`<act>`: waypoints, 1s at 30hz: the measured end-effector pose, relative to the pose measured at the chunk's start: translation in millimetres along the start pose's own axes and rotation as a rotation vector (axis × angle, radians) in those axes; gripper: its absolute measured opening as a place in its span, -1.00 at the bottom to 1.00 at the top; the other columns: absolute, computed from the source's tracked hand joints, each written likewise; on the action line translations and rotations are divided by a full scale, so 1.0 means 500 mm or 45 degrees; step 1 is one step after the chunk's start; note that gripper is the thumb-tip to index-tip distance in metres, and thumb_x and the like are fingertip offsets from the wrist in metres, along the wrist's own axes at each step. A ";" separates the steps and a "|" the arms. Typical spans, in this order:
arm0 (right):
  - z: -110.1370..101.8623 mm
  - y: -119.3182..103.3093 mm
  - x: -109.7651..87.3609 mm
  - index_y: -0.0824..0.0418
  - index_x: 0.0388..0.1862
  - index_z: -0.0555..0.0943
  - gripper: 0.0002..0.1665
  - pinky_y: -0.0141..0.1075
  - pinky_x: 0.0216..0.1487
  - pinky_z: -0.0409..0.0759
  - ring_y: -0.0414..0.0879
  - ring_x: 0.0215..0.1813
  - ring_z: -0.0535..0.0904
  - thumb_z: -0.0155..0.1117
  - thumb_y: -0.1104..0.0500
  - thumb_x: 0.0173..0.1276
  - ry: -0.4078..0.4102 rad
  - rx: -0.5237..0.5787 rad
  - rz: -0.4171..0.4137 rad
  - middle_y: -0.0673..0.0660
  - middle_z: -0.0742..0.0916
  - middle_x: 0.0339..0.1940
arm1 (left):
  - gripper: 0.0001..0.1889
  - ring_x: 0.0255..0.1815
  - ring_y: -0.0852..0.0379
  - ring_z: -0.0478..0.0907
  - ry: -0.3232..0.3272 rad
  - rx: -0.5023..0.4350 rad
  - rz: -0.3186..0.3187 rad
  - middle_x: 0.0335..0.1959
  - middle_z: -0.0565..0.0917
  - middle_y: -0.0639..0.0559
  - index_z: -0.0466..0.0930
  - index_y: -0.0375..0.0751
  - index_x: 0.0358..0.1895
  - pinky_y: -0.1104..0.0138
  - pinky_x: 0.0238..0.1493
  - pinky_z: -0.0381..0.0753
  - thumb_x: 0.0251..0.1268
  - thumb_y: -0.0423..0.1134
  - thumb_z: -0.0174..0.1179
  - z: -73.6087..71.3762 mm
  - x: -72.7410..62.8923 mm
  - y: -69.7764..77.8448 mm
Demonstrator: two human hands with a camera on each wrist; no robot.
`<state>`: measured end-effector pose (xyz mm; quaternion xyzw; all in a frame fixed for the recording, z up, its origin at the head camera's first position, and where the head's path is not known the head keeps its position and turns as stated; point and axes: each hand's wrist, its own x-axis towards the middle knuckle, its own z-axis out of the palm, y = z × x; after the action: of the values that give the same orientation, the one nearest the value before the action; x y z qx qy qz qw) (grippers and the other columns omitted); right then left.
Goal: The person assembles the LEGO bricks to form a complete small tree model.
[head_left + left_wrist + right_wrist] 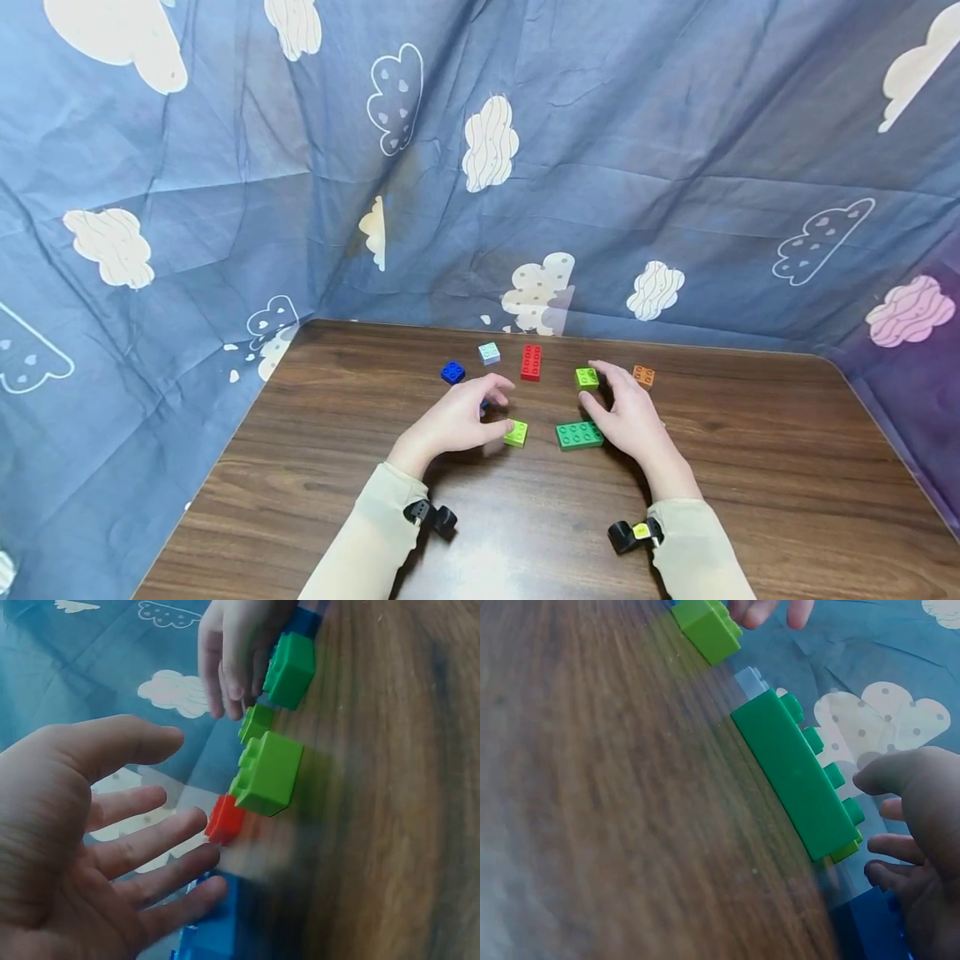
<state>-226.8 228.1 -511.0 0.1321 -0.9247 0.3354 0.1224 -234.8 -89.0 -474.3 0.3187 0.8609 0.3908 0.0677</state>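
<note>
My left hand (457, 417) hovers with spread, slightly bent fingers and an empty palm. Its thumb is nearest a lime green brick (516, 435). A blue brick (484, 405) shows partly behind its fingers, and larger in the left wrist view as a blue block (221, 919). My right hand (632, 414) hangs over the right side of the group, holding nothing. Below its thumb lies a long green brick (577, 436), and another lime brick (587, 379) sits near its fingertips. In the right wrist view, a blue brick (870, 926) is beside the right fingers; the head view hides it.
Farther back on the brown wooden table (750, 433) lie a dark blue brick (452, 372), a pale blue brick (489, 353) and a red brick (531, 363). An orange brick (643, 376) is beyond the right hand. Blue cloud-print cloth (600, 208) hangs behind the table.
</note>
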 end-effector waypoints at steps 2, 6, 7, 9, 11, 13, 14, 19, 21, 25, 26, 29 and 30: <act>0.001 -0.004 0.003 0.37 0.57 0.46 -0.32 0.38 0.51 0.35 0.44 0.58 0.39 0.38 0.18 0.57 -0.012 -0.027 -0.039 0.48 0.53 0.53 | -0.41 0.20 -0.04 0.70 -0.014 0.039 0.011 0.13 0.77 -0.11 0.54 -0.25 0.41 0.09 0.25 0.64 0.40 -0.14 0.46 0.006 0.002 -0.003; -0.004 -0.016 0.006 0.38 0.60 0.44 -0.32 0.38 0.54 0.32 0.45 0.62 0.34 0.33 0.17 0.61 -0.056 -0.029 -0.055 0.49 0.49 0.57 | -0.37 0.24 0.02 0.67 -0.054 0.071 0.038 0.15 0.76 -0.07 0.53 -0.23 0.43 0.15 0.32 0.59 0.36 -0.11 0.48 0.020 0.004 -0.010; -0.006 -0.019 0.006 0.38 0.61 0.42 -0.31 0.38 0.53 0.33 0.45 0.61 0.34 0.32 0.16 0.62 -0.074 -0.020 -0.043 0.49 0.48 0.58 | -0.36 0.23 0.02 0.66 -0.067 0.063 0.042 0.16 0.75 -0.07 0.52 -0.24 0.43 0.14 0.31 0.60 0.35 -0.12 0.49 0.023 0.005 -0.011; -0.014 -0.024 0.005 0.40 0.66 0.35 -0.27 0.34 0.52 0.39 0.44 0.58 0.41 0.30 0.15 0.65 -0.120 0.017 0.003 0.51 0.45 0.60 | -0.34 0.21 0.02 0.66 -0.089 0.041 0.045 0.16 0.74 -0.07 0.52 -0.25 0.43 0.14 0.31 0.61 0.33 -0.13 0.51 0.028 0.006 -0.013; -0.023 -0.026 0.002 0.44 0.69 0.27 -0.22 0.30 0.48 0.46 0.43 0.53 0.48 0.28 0.15 0.67 -0.174 0.069 0.051 0.54 0.40 0.62 | -0.33 0.16 0.02 0.66 -0.103 0.015 0.038 0.17 0.73 -0.07 0.52 -0.25 0.43 0.15 0.25 0.64 0.32 -0.14 0.53 0.034 0.007 -0.014; -0.031 -0.026 0.000 0.47 0.71 0.20 -0.18 0.26 0.44 0.52 0.44 0.48 0.53 0.26 0.14 0.69 -0.228 0.108 0.095 0.57 0.36 0.63 | -0.33 0.08 0.03 0.66 -0.109 0.000 0.031 0.15 0.73 -0.06 0.53 -0.23 0.43 0.19 0.19 0.65 0.31 -0.16 0.55 0.038 0.008 -0.016; -0.033 -0.025 0.000 0.47 0.72 0.18 -0.17 0.24 0.42 0.55 0.43 0.45 0.56 0.25 0.14 0.69 -0.251 0.118 0.112 0.57 0.35 0.64 | -0.33 0.05 0.04 0.66 -0.109 -0.008 0.028 0.14 0.73 -0.04 0.53 -0.22 0.43 0.21 0.17 0.65 0.31 -0.16 0.56 0.041 0.009 -0.018; -0.029 -0.014 0.003 0.42 0.72 0.22 -0.23 0.25 0.35 0.60 0.40 0.37 0.63 0.21 0.17 0.71 -0.270 0.074 0.085 0.54 0.35 0.66 | -0.34 -0.06 0.03 0.65 -0.099 -0.072 0.015 0.10 0.74 -0.01 0.54 -0.23 0.42 0.31 0.00 0.63 0.31 -0.20 0.57 0.051 0.011 -0.029; -0.024 -0.009 0.003 0.40 0.71 0.26 -0.26 0.28 0.36 0.57 0.41 0.40 0.59 0.20 0.18 0.70 -0.250 0.043 0.052 0.52 0.39 0.65 | -0.36 -0.08 0.06 0.64 -0.094 -0.087 0.008 0.09 0.74 0.01 0.55 -0.22 0.41 0.34 -0.04 0.61 0.31 -0.21 0.56 0.054 0.011 -0.033; -0.016 0.001 0.004 0.39 0.69 0.32 -0.29 0.37 0.48 0.38 0.47 0.54 0.41 0.22 0.21 0.68 -0.222 -0.020 0.016 0.49 0.46 0.61 | -0.42 -0.14 0.13 0.62 -0.094 -0.091 0.005 0.04 0.74 0.10 0.58 -0.17 0.38 0.37 -0.10 0.58 0.34 -0.21 0.55 0.059 0.013 -0.039; -0.015 0.003 0.004 0.38 0.69 0.33 -0.29 0.38 0.51 0.34 0.47 0.57 0.37 0.23 0.21 0.68 -0.221 -0.032 0.012 0.48 0.47 0.61 | -0.44 -0.16 0.15 0.62 -0.095 -0.088 0.006 0.02 0.74 0.12 0.59 -0.16 0.36 0.38 -0.11 0.57 0.35 -0.20 0.55 0.060 0.013 -0.040; -0.012 0.008 0.006 0.36 0.69 0.34 -0.28 0.42 0.54 0.25 0.49 0.58 0.33 0.25 0.20 0.66 -0.215 -0.046 0.002 0.49 0.49 0.58 | -0.50 -0.19 0.20 0.59 -0.101 -0.083 0.007 -0.07 0.72 0.17 0.64 -0.12 0.32 0.38 -0.13 0.55 0.36 -0.20 0.54 0.061 0.013 -0.045; -0.011 0.009 0.007 0.35 0.69 0.34 -0.28 0.43 0.53 0.24 0.49 0.58 0.34 0.25 0.20 0.66 -0.212 -0.045 0.001 0.48 0.49 0.58 | -0.52 -0.20 0.21 0.58 -0.102 -0.087 0.008 -0.10 0.71 0.17 0.65 -0.11 0.30 0.38 -0.15 0.54 0.36 -0.21 0.54 0.061 0.012 -0.046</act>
<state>-230.9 234.6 -508.2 0.1571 -0.9374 0.3071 0.0472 -239.8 -77.3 -511.0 0.3343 0.8427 0.4071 0.1117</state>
